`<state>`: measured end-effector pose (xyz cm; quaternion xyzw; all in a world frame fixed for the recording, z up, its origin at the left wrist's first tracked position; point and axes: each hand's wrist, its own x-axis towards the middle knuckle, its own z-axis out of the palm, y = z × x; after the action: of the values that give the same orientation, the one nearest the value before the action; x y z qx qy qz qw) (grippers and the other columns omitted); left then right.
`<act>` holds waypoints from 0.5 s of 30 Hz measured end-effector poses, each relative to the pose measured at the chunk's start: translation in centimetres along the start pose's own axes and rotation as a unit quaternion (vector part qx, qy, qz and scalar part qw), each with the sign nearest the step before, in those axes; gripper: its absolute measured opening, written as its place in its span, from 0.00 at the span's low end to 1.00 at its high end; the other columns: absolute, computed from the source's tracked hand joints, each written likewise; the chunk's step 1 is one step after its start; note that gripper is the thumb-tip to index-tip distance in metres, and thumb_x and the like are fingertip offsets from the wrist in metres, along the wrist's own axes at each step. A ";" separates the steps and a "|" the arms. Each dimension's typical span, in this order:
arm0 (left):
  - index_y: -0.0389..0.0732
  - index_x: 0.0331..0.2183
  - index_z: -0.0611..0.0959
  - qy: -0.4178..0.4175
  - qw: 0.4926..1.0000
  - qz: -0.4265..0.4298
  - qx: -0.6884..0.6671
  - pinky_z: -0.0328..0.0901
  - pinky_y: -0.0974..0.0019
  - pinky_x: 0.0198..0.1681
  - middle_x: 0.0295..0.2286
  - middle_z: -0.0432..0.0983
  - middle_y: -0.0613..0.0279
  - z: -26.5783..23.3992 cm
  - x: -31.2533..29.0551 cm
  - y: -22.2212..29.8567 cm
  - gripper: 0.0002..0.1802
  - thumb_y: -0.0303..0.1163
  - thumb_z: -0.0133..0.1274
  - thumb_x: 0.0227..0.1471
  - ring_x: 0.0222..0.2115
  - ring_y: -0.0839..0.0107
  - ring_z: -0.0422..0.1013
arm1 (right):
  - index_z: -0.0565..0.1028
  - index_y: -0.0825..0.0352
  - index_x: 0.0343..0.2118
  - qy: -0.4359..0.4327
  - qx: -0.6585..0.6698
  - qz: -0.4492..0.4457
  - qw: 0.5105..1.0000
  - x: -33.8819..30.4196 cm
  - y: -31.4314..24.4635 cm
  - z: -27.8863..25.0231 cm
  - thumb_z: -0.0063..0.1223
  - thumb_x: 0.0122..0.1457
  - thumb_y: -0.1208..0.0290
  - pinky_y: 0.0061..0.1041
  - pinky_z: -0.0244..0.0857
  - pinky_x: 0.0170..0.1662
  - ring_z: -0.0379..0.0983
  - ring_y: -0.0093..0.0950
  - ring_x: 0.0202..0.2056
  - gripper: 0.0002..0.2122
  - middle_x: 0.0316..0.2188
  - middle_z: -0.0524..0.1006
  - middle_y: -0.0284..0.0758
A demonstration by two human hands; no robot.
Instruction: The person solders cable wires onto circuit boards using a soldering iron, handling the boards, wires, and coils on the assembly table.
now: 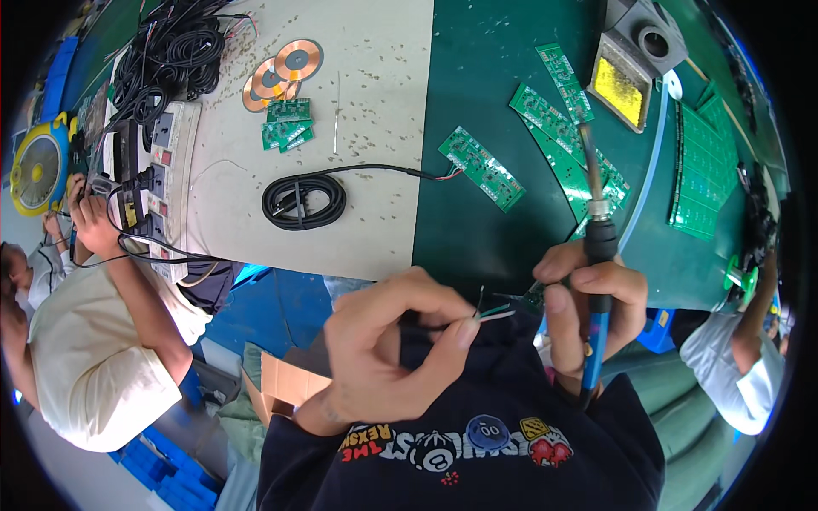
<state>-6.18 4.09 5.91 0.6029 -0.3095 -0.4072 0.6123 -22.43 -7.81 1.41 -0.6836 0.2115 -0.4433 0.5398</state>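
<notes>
The left hand [392,341] pinches thin wires [497,314] between closed thumb and finger, and the right hand [625,294] curls round a soldering iron [600,230], its fingertips seeming to nip a small green board [534,295] by the table's near edge. I'd keep both hands still and the hot tip away from skin. A tray [625,51] holds a yellow sponge [617,88]; I can't tell what's in the cardboard box [290,383].
</notes>
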 end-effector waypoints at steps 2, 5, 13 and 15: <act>0.35 0.30 0.83 -0.021 1.000 0.011 0.011 0.60 0.75 0.25 0.25 0.79 0.63 -0.7 0.3 1.7 0.05 0.15 0.60 0.49 0.20 0.77 0.64 | 0.76 0.67 0.42 0.019 -0.036 -0.010 0.999 0.2 0.0 -0.9 0.61 0.52 0.88 0.24 0.67 0.29 0.74 0.30 0.26 0.15 0.30 0.79 0.43; 0.36 0.29 0.83 -0.056 0.994 -0.042 0.081 0.59 0.74 0.25 0.24 0.78 0.65 -1.3 2.3 2.3 0.06 0.15 0.60 0.47 0.20 0.75 0.64 | 0.80 0.66 0.42 0.008 -0.092 -0.025 0.995 0.4 0.1 -2.0 0.63 0.52 0.85 0.23 0.65 0.30 0.73 0.29 0.27 0.14 0.31 0.78 0.41; 0.39 0.25 0.82 -0.131 0.935 0.012 0.331 0.62 0.69 0.33 0.28 0.75 0.63 -0.9 7.4 0.7 0.06 0.17 0.58 0.42 0.28 0.69 0.65 | 0.87 0.63 0.43 0.031 -0.199 0.003 0.980 0.4 1.5 -2.6 0.69 0.54 0.76 0.23 0.62 0.31 0.67 0.26 0.28 0.12 0.33 0.76 0.37; 0.39 0.25 0.81 -0.140 0.919 0.042 0.365 0.62 0.69 0.36 0.33 0.74 0.62 -1.0 7.9 0.7 0.07 0.16 0.58 0.41 0.31 0.67 0.65 | 0.87 0.63 0.43 0.037 -0.201 0.010 0.979 0.2 1.7 -2.6 0.68 0.55 0.75 0.23 0.62 0.31 0.67 0.27 0.28 0.12 0.32 0.75 0.37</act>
<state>-1.48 -2.40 5.62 0.7078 -0.5443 -0.3198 0.3169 -24.16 -9.98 0.02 -0.7587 0.3231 -0.4117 0.3879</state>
